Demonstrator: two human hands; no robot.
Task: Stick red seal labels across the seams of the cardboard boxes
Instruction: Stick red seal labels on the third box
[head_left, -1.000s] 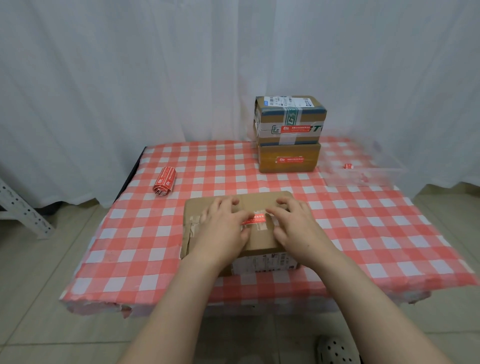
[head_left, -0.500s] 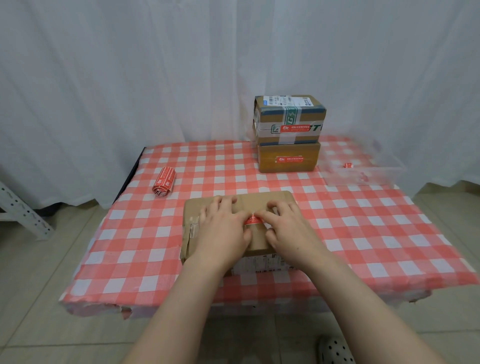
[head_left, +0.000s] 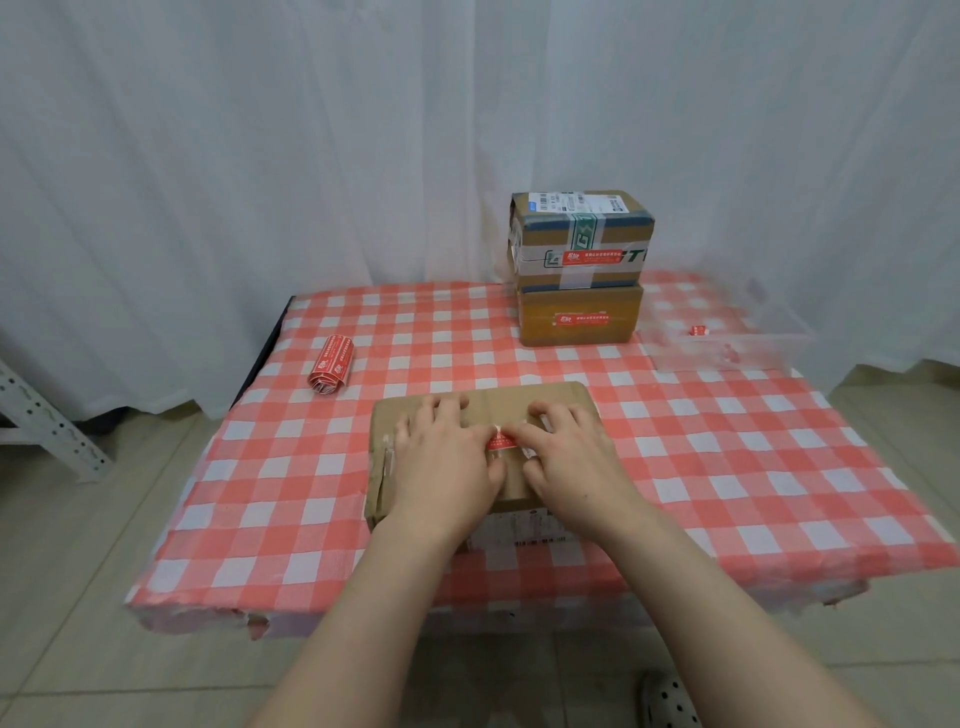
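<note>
On the near cardboard box (head_left: 519, 410), my flat left hand (head_left: 444, 462) and right hand (head_left: 571, 457) press its seal label (head_left: 503, 442); stacked boxes (head_left: 579, 270) sealed

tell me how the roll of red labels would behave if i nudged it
The roll of red labels lies on its side on the tablecloth, so a sideways nudge would probably roll it. It looks like loosely wound paper: likely light, squashy, and its layers may unwind.

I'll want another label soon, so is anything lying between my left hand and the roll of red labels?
Nothing visible. The left hand rests on the near box; the roll of red labels lies farther back and to its left, with only checkered tablecloth between them.
</note>
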